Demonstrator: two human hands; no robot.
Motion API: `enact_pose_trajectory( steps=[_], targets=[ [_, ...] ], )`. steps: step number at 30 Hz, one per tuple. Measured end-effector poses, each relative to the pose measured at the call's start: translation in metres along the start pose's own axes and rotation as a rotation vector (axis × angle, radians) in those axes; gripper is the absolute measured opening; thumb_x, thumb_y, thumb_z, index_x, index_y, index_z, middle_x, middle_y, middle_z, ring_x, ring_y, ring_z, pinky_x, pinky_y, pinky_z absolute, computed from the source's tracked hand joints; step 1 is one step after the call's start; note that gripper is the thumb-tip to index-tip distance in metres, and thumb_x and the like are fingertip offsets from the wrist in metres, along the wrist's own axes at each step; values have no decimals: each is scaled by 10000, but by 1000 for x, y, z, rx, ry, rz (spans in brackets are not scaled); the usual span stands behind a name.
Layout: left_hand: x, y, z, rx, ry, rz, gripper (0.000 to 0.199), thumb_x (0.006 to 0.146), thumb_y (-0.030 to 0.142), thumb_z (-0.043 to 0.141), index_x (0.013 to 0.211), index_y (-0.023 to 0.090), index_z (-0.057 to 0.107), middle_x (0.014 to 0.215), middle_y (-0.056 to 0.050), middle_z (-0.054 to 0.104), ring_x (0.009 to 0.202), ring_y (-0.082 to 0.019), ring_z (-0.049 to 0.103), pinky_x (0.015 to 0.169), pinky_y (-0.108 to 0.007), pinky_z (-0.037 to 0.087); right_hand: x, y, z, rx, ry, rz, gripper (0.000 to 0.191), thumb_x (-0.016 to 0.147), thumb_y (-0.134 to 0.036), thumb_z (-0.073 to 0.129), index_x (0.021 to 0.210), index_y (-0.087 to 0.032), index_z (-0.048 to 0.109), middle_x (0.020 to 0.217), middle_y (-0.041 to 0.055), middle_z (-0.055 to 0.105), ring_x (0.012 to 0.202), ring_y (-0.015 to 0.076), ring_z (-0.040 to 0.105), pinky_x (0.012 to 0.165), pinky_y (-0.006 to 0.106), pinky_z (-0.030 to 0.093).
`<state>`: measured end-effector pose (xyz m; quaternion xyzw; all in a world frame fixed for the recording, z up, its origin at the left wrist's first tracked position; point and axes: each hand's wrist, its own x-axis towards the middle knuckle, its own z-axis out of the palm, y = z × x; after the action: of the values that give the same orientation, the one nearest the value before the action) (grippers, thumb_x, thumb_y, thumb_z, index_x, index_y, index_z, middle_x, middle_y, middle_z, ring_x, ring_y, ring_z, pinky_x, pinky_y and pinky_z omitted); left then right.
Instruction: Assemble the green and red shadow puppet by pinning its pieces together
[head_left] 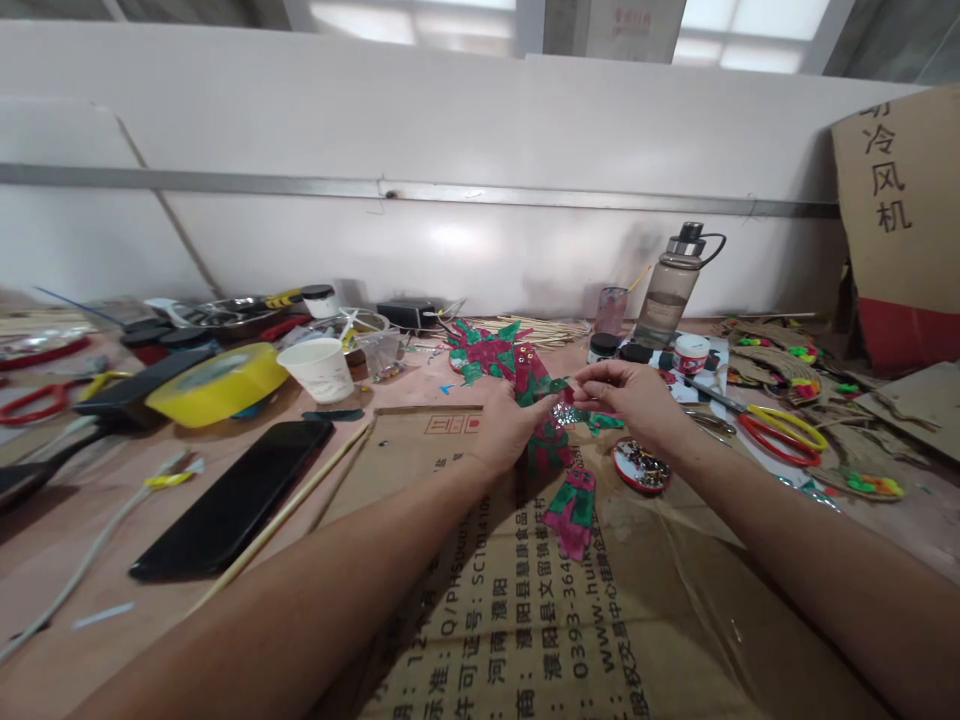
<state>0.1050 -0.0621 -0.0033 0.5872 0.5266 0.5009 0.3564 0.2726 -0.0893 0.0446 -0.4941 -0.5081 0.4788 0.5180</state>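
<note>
A magenta-and-green painted cutout figure (pixel 487 355) with gold sequins on it lies across a flattened cardboard sheet (pixel 442 660). My left hand (pixel 504 425) is closed on the middle of the cutout, thumb towards the right. Close beside it, my right hand (pixel 637 400) pinches with thumb and forefinger at the figure's edge; whatever is between those fingertips is too small to make out. The figure's tail-like lower part (pixel 571 515) rests on the cardboard. Just below my right hand sits a round red-rimmed lid (pixel 641 467) holding small shiny beads or sequins.
Left are a black phone (pixel 236 500), yellow tape (pixel 217 385), a white paper cup (pixel 316 370) and a thin wooden stick (pixel 285 515). Right are scissors (pixel 784 435), a paint jar (pixel 691 353), a water bottle (pixel 667 290) and rope pieces (pixel 847 450). A white wall panel (pixel 450 120) stands behind.
</note>
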Motion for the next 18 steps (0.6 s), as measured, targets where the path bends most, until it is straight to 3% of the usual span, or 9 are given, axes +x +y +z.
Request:
enact_pose_trajectory(
  steps=[4,10,18],
  targets=[
    [1,-1,0,-6,-6,4,410,599,461,783,672,184,490,619,24,530,593,-136,485,557,-263,351,0,0,-1,22,3,16,77,701,-107,709,766,-147,698,754,29,710,706,144,700,775,309,607],
    [-1,2,-1,-38,11,7,400,595,427,797,671,188,485,607,37,512,585,-130,474,561,-261,358,-2,0,-2,-4,-32,-39,218,639,-252,796,793,-153,678,716,0,672,632,122,661,692,299,600],
    [-1,1,0,-27,-2,23,379,619,418,780,667,194,478,616,34,504,596,-139,478,561,-268,339,-1,3,-3,-32,-39,-68,204,648,-249,764,802,-163,662,764,-11,668,697,116,646,781,316,574]
  ],
)
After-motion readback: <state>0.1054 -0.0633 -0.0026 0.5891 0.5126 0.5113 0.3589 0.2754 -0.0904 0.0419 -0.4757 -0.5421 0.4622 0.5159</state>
